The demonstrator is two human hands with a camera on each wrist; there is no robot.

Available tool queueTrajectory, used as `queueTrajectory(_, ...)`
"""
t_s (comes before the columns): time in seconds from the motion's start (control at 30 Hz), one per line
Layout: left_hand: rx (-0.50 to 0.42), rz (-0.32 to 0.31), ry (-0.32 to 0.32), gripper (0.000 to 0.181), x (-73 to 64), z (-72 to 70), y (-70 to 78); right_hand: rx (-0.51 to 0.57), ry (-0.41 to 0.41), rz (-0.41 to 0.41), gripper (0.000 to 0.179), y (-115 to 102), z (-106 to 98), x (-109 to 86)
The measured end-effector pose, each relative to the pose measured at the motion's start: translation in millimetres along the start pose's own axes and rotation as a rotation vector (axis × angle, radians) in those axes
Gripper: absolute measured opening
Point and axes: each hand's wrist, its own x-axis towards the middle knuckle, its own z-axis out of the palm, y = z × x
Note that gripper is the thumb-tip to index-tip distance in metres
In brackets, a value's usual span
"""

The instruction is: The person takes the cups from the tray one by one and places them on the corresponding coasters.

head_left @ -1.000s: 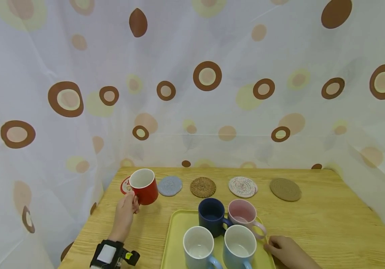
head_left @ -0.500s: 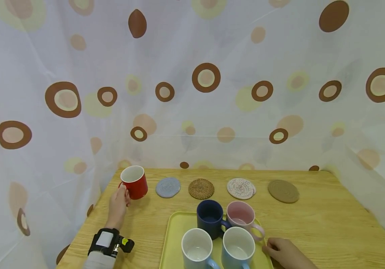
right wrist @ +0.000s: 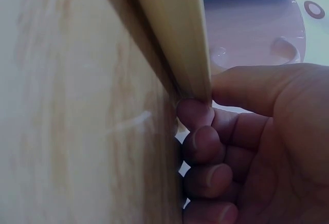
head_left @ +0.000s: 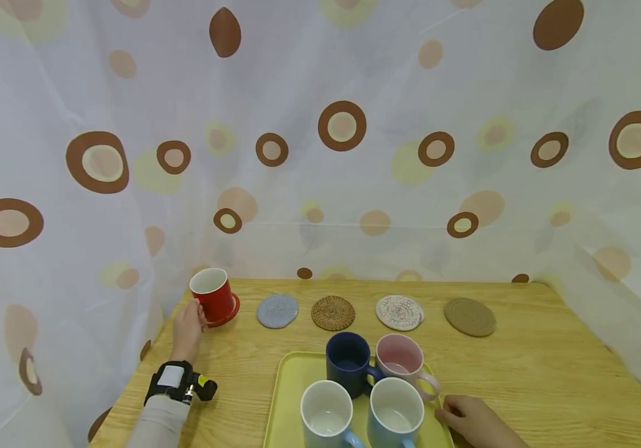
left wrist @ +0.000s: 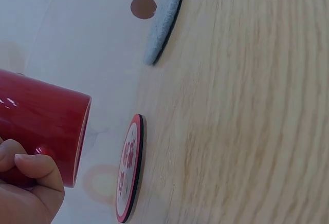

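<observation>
My left hand [head_left: 188, 323] grips a red mug [head_left: 215, 300] with a white inside by its handle, at the far left of the table. Right under the mug lies a round red-edged coaster [head_left: 234, 310]. From the left wrist, a gap shows between the mug's base and this coaster [left wrist: 128, 167], which has a white printed face. My right hand [head_left: 474, 420] pinches the right edge of a yellow tray [head_left: 284, 398]; the right wrist view has the thumb on top and curled fingers below the rim [right wrist: 180, 29].
On the tray stand a navy mug [head_left: 347, 367], a pink mug [head_left: 400, 358] and two light-blue mugs with white insides [head_left: 320, 426]. Along the back lie a grey-blue coaster [head_left: 277, 311], a brown woven one [head_left: 333, 313], a speckled one [head_left: 400, 313] and a tan one [head_left: 470, 317]. A patterned curtain [head_left: 298, 74] surrounds the table.
My left hand has carried the red mug leftward and farther back, over the red coaster, whose right rim shows again beside it. The right hand stays on the tray's edge.
</observation>
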Motion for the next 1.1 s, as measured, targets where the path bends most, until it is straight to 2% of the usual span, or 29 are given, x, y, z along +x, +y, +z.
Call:
queueTrajectory(0.13, -0.046, -0.017, 0.006, 0.039, 10.7, -0.5, -1.4, -0.005, 0.004, -0.027, 0.029, 0.1, -0.3, 0.0)
queueTrajectory(0.4, -0.028, -0.038, 0.029, 0.038, 28.4, -0.2, -6.8, -0.021, 0.01, -0.045, 0.029, 0.5, -0.7, 1.0)
queueTrajectory(0.67, -0.07, -0.064, 0.076, 0.036, 37.8, -0.1, -14.9, -0.026, -0.01, -0.061, 0.029, 4.4, -1.8, 2.6)
queueTrajectory(0.87, -0.105, -0.082, 0.078, 0.036, 44.4, 2.1, -20.1, -0.007, -0.027, -0.072, 0.029, 4.6, -3.5, 1.7)
queueTrajectory(1.1, -0.101, -0.12, 0.112, 0.036, 50.6, 4.0, -28.7, 0.003, -0.027, -0.07, 0.03, 5.1, -2.7, 2.1)
